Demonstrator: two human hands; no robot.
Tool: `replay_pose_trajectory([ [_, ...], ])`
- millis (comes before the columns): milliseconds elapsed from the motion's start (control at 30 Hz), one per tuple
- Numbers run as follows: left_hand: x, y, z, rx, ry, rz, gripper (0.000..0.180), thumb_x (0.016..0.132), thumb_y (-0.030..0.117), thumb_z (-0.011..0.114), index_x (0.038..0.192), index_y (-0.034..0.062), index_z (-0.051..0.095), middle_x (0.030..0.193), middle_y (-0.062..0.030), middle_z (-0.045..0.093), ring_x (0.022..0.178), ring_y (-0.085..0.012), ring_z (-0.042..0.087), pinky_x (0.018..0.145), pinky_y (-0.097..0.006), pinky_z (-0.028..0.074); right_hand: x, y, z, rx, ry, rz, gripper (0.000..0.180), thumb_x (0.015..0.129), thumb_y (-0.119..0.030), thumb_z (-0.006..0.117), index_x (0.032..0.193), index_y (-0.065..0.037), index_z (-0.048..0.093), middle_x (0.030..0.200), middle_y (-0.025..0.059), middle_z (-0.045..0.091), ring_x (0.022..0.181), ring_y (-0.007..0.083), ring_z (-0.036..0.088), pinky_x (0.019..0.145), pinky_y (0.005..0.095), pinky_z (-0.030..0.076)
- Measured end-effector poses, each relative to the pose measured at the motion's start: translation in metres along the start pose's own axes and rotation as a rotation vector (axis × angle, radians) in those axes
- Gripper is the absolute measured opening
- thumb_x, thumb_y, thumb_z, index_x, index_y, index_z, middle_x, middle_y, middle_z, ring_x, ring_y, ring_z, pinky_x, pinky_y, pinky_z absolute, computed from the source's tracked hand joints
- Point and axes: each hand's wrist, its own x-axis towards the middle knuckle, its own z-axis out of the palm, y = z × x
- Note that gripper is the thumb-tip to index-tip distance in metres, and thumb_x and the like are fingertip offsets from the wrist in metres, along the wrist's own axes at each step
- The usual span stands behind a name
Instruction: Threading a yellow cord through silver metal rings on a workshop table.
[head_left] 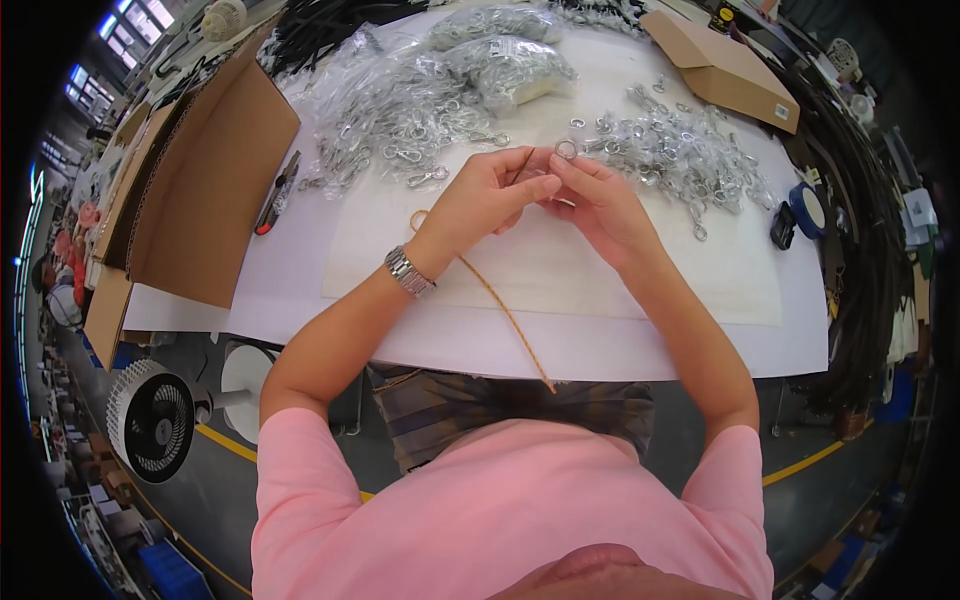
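Note:
My two hands meet over the white sheet at the middle of the table. My right hand (590,195) is closed, with a metal ring (566,149) pinched at its fingertips. Beside it my left hand (495,190) is closed on a thin brown cord end that sticks up between thumb and forefinger. A yellow-brown braided cord (500,304) runs from under my left wrist over the table's front edge. One loop of it shows left of that wrist; whether it joins the held end is hidden. Metal snap hooks (665,150) in clear wrap lie just beyond my right hand.
Bagged metal hooks (400,110) are heaped at the back left. An open cardboard box (215,190) stands on the left, a red and black cutter (277,195) beside it. Blue tape (806,210) and dark straps (865,270) lie right. A fan (150,420) stands below left.

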Motion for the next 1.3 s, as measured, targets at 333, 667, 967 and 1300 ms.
replay_pose_trajectory([
  [333, 0.000, -0.014, -0.010, -0.184, -0.215, -0.136, 0.029, 0.100, 0.025, 0.069, 0.109, -0.0023, 0.071, 0.085, -0.0066, 0.072, 0.045, -0.0005, 0.039, 0.040, -0.018, 0.026, -0.008, -0.008, 0.009, 0.090, -0.082, 0.028, 0.039, 0.109, -0.032, 0.050, 0.122, 0.000, 0.066, 0.096, 0.0081, 0.071, 0.077, 0.0198, 0.066, 0.074, 0.0356, 0.053],
  [667, 0.000, -0.011, -0.009, -0.193, -0.158, -0.189, 0.023, 0.100, 0.023, 0.068, 0.102, -0.0006, 0.067, 0.089, -0.0088, 0.072, 0.044, -0.0003, 0.039, 0.039, -0.017, 0.026, -0.012, -0.009, 0.018, 0.139, 0.097, -0.059, 0.039, 0.109, -0.031, 0.049, 0.129, 0.001, 0.061, 0.115, 0.0147, 0.074, 0.094, 0.0208, 0.071, 0.083, 0.0341, 0.055],
  [967, 0.000, -0.011, -0.009, -0.151, -0.143, -0.143, 0.021, 0.100, 0.021, 0.068, 0.107, 0.0006, 0.067, 0.087, -0.0078, 0.073, 0.045, -0.0001, 0.038, 0.039, -0.017, 0.025, -0.008, -0.002, 0.002, 0.032, 0.003, -0.039, 0.037, 0.107, -0.030, 0.054, 0.126, 0.000, 0.064, 0.113, 0.0134, 0.074, 0.096, 0.0176, 0.070, 0.090, 0.0326, 0.053],
  [1300, -0.004, -0.002, -0.011, -0.125, 0.072, -0.111, 0.024, 0.101, 0.025, 0.068, 0.104, 0.0013, 0.073, 0.083, -0.0029, 0.073, 0.047, -0.0003, 0.038, 0.041, -0.019, 0.025, -0.012, -0.010, 0.011, 0.186, 0.184, -0.026, 0.034, 0.107, -0.028, 0.055, 0.125, -0.001, 0.065, 0.126, 0.0139, 0.072, 0.117, 0.0216, 0.068, 0.103, 0.0352, 0.051],
])
